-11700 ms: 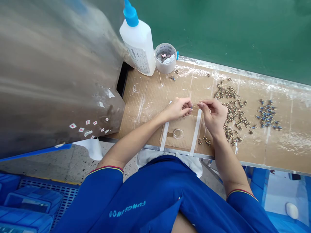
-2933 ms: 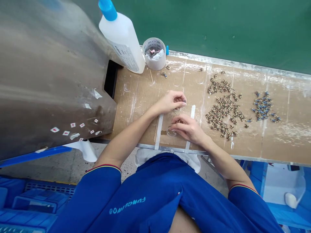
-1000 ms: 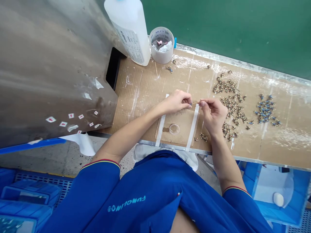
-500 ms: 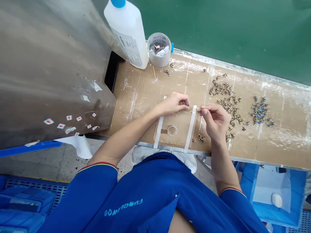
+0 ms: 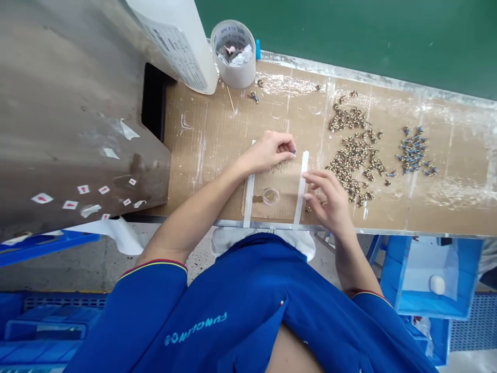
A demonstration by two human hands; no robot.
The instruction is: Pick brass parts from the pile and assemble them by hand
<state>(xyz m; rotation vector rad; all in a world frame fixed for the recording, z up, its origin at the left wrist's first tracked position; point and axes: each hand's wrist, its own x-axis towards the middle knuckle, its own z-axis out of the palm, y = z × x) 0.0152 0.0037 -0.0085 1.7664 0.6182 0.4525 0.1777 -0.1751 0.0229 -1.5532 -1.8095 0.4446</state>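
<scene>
The left hand point(image 5: 272, 150) rests on the taped-down cardboard pad point(image 5: 285, 206), fingertips closed against the thumb; whatever they pinch is too small to make out. The right hand point(image 5: 328, 202) lies low at the pad's right edge, fingers loosely apart with nothing visible in them, tips at the right tape strip point(image 5: 301, 178); a few loose brass parts point(image 5: 308, 209) show just beside it, any others hidden under the palm. A small clear dish point(image 5: 271, 195) sits on the pad between the hands. The white bottle point(image 5: 176, 44) is cut off at the top; its label carries fine print too small to read. The tape roll point(image 5: 233, 59) has grey lettering inside its core, also illegible. The blue shirt point(image 5: 240, 311) bears pale lettering, upside down to the camera, seemingly "FUNOLIN…"; the end is unclear. Small white stickers point(image 5: 70, 204) with red marks dot the steel housing point(image 5: 58, 103).
</scene>
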